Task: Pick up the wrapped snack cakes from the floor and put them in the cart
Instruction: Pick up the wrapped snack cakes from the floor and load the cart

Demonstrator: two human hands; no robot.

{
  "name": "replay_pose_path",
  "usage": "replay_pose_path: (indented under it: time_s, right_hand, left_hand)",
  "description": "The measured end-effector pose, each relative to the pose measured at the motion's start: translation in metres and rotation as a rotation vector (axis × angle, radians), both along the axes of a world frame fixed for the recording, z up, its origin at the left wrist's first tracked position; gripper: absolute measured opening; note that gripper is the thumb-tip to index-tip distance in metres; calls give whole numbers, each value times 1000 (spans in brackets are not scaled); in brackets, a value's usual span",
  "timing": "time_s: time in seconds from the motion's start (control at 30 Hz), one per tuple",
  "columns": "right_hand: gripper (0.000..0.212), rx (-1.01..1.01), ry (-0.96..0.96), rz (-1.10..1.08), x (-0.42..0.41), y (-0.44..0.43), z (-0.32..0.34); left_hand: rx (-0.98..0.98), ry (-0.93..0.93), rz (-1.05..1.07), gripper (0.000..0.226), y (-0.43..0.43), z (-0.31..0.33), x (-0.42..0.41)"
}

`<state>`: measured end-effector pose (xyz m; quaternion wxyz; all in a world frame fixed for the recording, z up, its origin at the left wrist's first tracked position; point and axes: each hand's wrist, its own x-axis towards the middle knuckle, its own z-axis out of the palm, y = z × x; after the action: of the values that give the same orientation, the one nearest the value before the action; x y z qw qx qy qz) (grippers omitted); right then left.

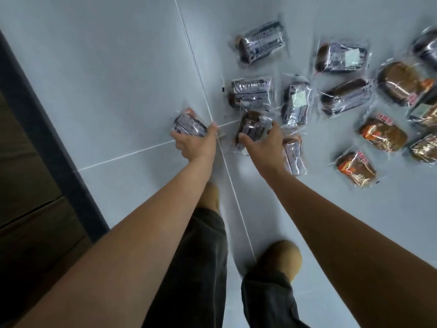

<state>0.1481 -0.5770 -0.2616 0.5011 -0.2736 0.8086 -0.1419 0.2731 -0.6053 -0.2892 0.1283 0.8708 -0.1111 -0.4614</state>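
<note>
**A cake in each hand, a dozen more to fetch**

Looking down from the head camera, past the person's bent knees, the picking-up step is under way. The left hand (196, 143) reaches to the tiled floor (118, 79) with its fingers and thumb curled round a dark-labelled cake (189, 126). Just beside it, the right hand (262, 140) grips a second cake (251, 126) by its sides, the clear wrapper crumpling under the fingers. I cannot tell whether either cake has left the tiles.

By my count, twelve loose cakes (251, 92) lie scattered ahead and to the right, some label up, some showing brown cake. Three of them are cut by the edge of view, so there may be more. With the two in hand, that makes fourteen.

The cart is not in view. Next, I judge, the person must lift both cakes, straighten and turn to find it without squeezing the soft cakes.
</note>
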Motion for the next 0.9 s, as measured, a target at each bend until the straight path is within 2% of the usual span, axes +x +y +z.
replay_pose_path:
  time_s: [0.1,0.17,0.27,0.37,0.6,0.77,0.9]
  right_hand:
    - [85,-21,109,35,7,-6,-24]
    - [82,-38,128,38,11,-10,-32]
    - [70,-42,76,45,16,-13,-29]
    - [71,-27,37,52,15,-8,-7]
    - [61,-25,73,32,-14,21,110]
    - [67,-32,67,-75,-54,49,218]
    - [64,-89,86,-235,-88,71,309]
  left_hand:
    - [52,-115,82,98,-12,-25,5]
    - [26,-149,71,93,-13,-32,8]
    - [-38,-147,-4,84,-5,-25,14]
    - [-59,-129,-136,82,9,0,18]
    - [-48,-21,-272,84,33,127,7]
    - [-52,106,-446,85,48,239,-22]
    - [-56,222,-588,80,65,336,-52]
